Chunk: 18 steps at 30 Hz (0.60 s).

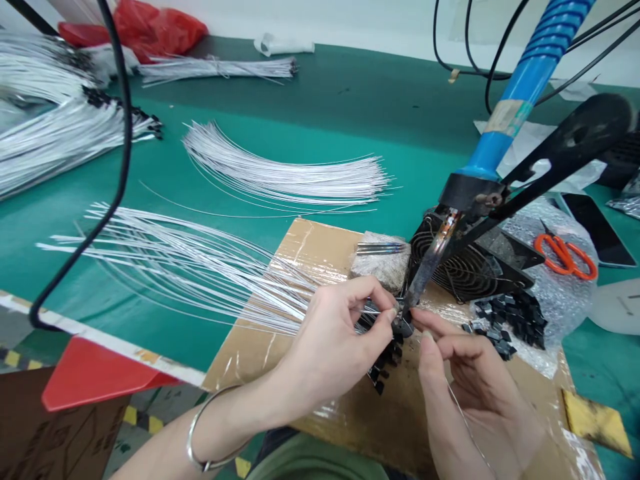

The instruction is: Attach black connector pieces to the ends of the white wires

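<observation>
My left hand (333, 337) pinches a thin white wire between thumb and index finger, just left of the tip of a soldering iron (434, 257). The blue-handled iron is held slanting down in a black stand arm (570, 153). In my right hand (475, 393), a thin strand of solder wire (467, 423) is gripped between thumb and fingers, beside the iron's tip. A small black part at the tip is partly hidden by my fingers. White wires (200, 267) with black ends (383, 373) fan out leftward beneath my left hand.
Cardboard (320, 243) covers the green table (350, 93). A stone-like block (380, 263), black fan (460, 267), black connector pile (520, 317), orange scissors (565, 253) and yellow sponge (597, 421) surround the iron. Another wire bundle (285, 173) lies behind; a black cable (125, 100) hangs left.
</observation>
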### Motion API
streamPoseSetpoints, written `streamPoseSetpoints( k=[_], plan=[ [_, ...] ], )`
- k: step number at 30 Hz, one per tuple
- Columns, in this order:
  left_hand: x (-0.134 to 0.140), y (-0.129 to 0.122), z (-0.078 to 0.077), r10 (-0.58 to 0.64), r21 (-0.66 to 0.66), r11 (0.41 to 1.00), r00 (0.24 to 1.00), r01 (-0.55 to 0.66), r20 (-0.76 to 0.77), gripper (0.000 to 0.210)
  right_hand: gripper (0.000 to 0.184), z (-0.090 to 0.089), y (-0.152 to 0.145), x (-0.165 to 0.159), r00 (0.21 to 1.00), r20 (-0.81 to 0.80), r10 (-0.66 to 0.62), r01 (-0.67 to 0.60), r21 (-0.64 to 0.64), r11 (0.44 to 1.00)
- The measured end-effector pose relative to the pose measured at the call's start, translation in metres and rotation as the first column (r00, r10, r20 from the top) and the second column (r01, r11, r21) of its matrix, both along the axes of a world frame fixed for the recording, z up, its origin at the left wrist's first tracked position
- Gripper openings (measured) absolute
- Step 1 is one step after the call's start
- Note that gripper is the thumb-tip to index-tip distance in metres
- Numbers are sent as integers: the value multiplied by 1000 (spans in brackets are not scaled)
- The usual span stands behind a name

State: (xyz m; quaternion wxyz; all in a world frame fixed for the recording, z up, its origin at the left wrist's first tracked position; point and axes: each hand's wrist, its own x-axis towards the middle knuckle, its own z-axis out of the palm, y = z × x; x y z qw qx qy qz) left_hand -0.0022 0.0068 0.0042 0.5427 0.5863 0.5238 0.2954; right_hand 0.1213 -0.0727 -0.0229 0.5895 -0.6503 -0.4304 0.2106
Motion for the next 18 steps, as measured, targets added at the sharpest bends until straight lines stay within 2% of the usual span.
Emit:
streamPoseSetpoints(
  k=[4,9,14,18],
  plan=[
    [0,0,1,0,15,1000,1000,0,-13,11,21,3,1,-1,999,22,-25,25,-27,999],
    [0,0,4,4,18,1000,1000,-4,-11,11,19,0,1,2,999,42,-1,0,17,1000],
    [0,0,1,-5,6,1000,1000,5,-1,11,21,-1,2,4,998,61,13,-14,12,1000],
    [0,0,-1,5,6,1000,1000,-4,-5,12,21,2,2,0,998,57,-22,23,-8,1000]
  ],
)
